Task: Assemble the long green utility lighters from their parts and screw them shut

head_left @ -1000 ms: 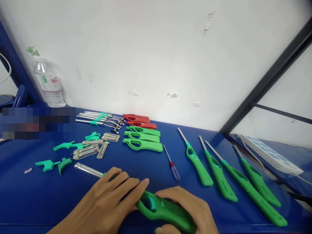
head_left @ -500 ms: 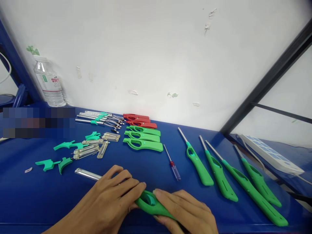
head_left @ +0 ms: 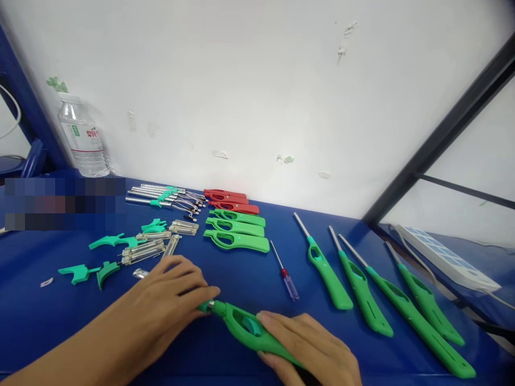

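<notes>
A green long-nosed lighter [head_left: 241, 326] lies on the blue table [head_left: 249, 273] in front of me. My right hand [head_left: 309, 348] is closed over its handle end. My left hand [head_left: 169, 297] covers the metal tube [head_left: 140, 274] near the lighter's neck, fingers curled around it; only the tube's tip shows past my knuckles. A small red-handled screwdriver [head_left: 286, 272] lies just beyond my right hand.
Several assembled green lighters [head_left: 362, 292] lie in a row at right. Green [head_left: 237, 230] and red [head_left: 229, 199] handle shells, metal tubes [head_left: 161, 195], clear tanks [head_left: 148, 247] and teal triggers [head_left: 88, 271] lie at left. A water bottle [head_left: 82, 139] stands by the wall; a power strip [head_left: 442, 254] at far right.
My left hand slid left along the metal tube, uncovering the lighter's green neck. My right hand stayed on the handle, and the lighter shifted slightly left.
</notes>
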The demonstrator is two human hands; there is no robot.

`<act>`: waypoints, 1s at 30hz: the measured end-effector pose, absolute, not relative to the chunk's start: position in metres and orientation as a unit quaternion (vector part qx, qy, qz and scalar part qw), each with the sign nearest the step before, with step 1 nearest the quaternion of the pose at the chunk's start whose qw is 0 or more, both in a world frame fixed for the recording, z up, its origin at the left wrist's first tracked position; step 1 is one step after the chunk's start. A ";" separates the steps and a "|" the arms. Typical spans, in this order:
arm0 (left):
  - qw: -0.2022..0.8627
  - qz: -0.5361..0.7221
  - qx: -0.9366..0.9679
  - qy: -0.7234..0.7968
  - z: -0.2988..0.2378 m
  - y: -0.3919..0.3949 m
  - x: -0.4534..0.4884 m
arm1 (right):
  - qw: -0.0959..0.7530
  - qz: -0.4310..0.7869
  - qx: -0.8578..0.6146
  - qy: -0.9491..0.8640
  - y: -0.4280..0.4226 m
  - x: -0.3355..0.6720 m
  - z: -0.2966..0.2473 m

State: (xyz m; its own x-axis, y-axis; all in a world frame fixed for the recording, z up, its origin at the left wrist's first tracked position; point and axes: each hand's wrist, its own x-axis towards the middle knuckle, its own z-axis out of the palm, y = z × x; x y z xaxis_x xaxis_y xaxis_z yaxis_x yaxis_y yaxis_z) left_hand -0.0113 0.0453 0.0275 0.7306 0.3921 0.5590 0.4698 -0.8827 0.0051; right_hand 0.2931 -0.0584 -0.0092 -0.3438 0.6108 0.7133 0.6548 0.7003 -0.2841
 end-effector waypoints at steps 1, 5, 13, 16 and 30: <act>0.077 -0.283 -0.932 -0.213 0.028 0.042 -0.006 | 0.423 -0.025 -0.386 -0.820 -0.059 0.293 -0.008; 0.119 -0.295 -0.927 -0.200 0.028 0.034 0.004 | 0.415 -0.040 -0.394 -0.819 -0.059 0.295 -0.006; 0.120 -0.323 -0.916 -0.207 0.031 0.031 0.004 | 0.426 -0.041 -0.390 -0.816 -0.058 0.295 -0.010; 0.092 -0.344 -0.910 -0.213 0.033 0.031 0.008 | 0.448 -0.022 -0.403 -0.797 -0.060 0.293 -0.010; 0.046 -0.317 -0.913 -0.253 0.024 0.031 0.005 | 0.501 -0.025 -0.431 -0.750 -0.062 0.282 -0.017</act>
State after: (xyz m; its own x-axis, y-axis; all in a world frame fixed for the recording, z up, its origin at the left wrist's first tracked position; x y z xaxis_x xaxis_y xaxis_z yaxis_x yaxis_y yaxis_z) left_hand 0.0050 0.0309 0.0243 0.6711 0.4335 0.6015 0.4913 -0.8676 0.0771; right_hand 0.2821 -0.0615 -0.0169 -0.1257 0.6211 0.7736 0.6713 0.6273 -0.3947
